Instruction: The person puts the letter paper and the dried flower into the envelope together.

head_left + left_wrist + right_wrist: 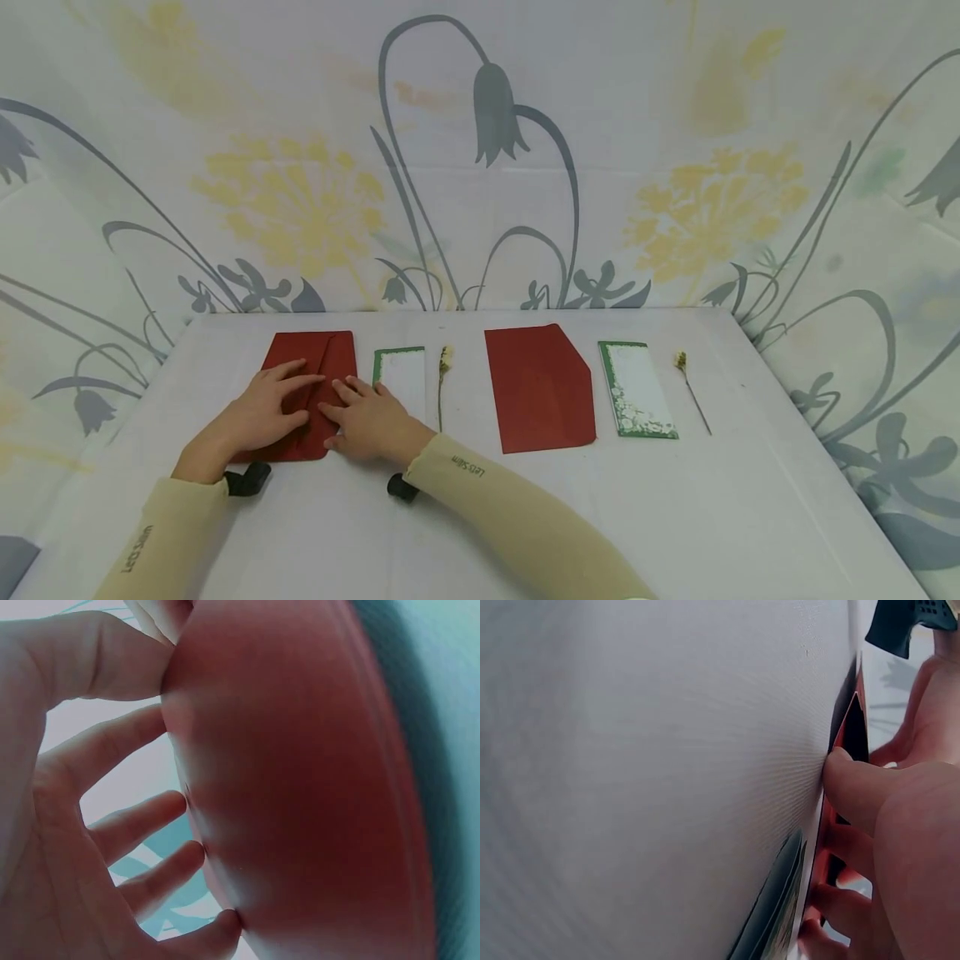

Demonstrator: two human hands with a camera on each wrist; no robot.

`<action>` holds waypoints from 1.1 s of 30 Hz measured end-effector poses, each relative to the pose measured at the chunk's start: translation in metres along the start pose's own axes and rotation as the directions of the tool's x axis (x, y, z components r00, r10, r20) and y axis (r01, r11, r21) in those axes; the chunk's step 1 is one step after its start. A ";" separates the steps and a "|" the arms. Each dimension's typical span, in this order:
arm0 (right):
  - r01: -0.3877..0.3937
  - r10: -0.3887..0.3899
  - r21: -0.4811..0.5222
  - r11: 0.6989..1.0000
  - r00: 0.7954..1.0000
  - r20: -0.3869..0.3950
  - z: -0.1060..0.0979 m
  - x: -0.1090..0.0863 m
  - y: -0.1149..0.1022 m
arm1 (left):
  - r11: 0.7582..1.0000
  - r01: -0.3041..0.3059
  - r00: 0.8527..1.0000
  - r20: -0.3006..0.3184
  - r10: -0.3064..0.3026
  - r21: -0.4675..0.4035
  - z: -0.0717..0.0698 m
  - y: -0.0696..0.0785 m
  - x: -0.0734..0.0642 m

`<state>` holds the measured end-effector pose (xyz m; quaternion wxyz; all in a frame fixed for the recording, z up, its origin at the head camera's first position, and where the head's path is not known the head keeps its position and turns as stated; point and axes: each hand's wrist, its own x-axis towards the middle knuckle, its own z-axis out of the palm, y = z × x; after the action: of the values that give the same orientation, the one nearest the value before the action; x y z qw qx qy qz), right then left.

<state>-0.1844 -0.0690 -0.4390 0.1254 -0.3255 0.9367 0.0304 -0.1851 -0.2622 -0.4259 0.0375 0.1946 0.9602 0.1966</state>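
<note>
A red paper envelope (315, 343) lies on the white table at the left, its flap side up with a fold running down it. My left hand (255, 414) rests on its left part, fingers spread and fingertips touching the paper (292, 787). On the envelope's right side lies my right hand (377, 423), fingers reaching over the paper. The right wrist view shows its thumb (844, 776) at the envelope's edge, beside a dark gap between red layers. Just beyond the right hand is a green-edged white card (405, 369), partly covered by that hand.
Right of the card lies a dried flower stem (446, 360). Farther right are a second red envelope (538, 392), another card with a green floral border (643, 392) and a second dried flower (681, 362). A flower-printed cloth (600, 208) hangs behind the table.
</note>
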 end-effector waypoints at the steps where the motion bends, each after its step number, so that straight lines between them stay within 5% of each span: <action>1: 0.001 -0.001 0.001 1.000 1.000 0.000 0.000 0.000 0.000 | 1.000 0.006 1.000 0.002 -0.006 0.007 0.000 0.000 0.000; 10: 0.011 -0.011 0.015 1.000 1.000 -0.006 -0.002 -0.001 0.001 | 0.999 0.012 1.000 0.003 -0.012 0.051 -0.002 0.003 0.005; 26: 0.033 -0.032 0.022 0.999 0.999 -0.030 -0.002 -0.003 0.006 | 0.998 -0.056 0.992 -0.114 0.059 0.032 -0.001 -0.007 0.009; 33: 0.055 -0.056 -0.004 0.998 0.997 -0.049 -0.004 -0.003 0.010 | 0.999 -0.010 0.994 -0.110 0.015 0.053 0.000 -0.006 0.010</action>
<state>-0.1893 -0.0603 -0.4345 0.1029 -0.3523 0.9300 0.0204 -0.1960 -0.2633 -0.4278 -0.0221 0.1903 0.9645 0.1819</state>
